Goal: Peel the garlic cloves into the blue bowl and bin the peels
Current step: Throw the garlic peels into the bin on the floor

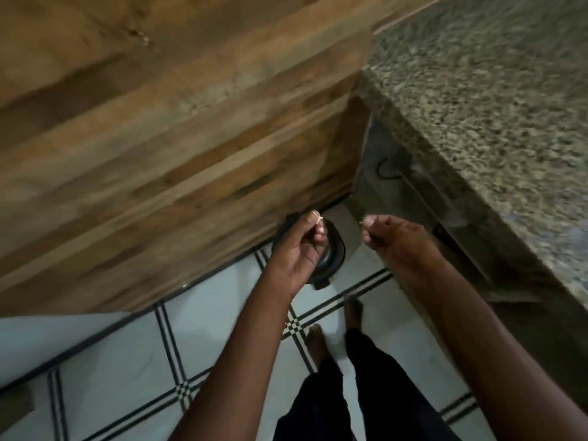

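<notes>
Hands of the person are held out over a small black bin [331, 256] that stands on the tiled floor [127, 361], in the corner where the wooden cabinet [175, 138] meets the base of the granite table [477, 106]. The left hand [299, 249] is directly above the bin and covers most of it, so only the right edge of the bin and a small tab at its near side are visible. Its fingers [313, 218] are curled and pinch a thin pale peel [319, 219] at the tips. The right hand [394, 237] is just to the right of the bin, with its fingers also curled together. A tiny pale speck shows at their tips, but it is too small and blurred to say if it is a peel. Both hands are apart from each other. Nearer than the bin, two bare feet and dark trousers [334, 393] are visible on the floor. The whole picture is blurred by motion.
</notes>
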{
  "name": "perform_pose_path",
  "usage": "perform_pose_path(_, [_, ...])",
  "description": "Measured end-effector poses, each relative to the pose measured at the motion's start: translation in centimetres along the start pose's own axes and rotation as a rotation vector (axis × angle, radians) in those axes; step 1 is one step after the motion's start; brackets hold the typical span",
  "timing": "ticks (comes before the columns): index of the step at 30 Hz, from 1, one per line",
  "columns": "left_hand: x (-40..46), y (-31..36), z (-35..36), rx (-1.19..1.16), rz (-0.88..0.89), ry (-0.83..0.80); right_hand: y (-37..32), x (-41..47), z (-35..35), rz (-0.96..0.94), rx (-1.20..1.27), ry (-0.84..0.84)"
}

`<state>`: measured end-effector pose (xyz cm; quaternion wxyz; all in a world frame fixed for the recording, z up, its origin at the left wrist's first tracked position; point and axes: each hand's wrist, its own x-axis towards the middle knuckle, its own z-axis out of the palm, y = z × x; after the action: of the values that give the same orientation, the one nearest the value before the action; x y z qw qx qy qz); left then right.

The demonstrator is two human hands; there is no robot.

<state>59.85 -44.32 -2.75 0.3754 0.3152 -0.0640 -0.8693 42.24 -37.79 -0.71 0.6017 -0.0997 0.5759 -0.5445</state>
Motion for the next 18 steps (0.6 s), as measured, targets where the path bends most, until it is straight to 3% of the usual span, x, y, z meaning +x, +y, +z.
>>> perform_pose_path(10, [4.9,4.9,-7.6,-0.08,0.01,0.252,5.1,9.4,4.1,0.17,-0.213,-0.048])
perform_pose_path(18, [12.8,2.1,-17.4,-0.045,-0.085,0.368,13.7,19.0,3.9,0.332,-0.136,0.147])
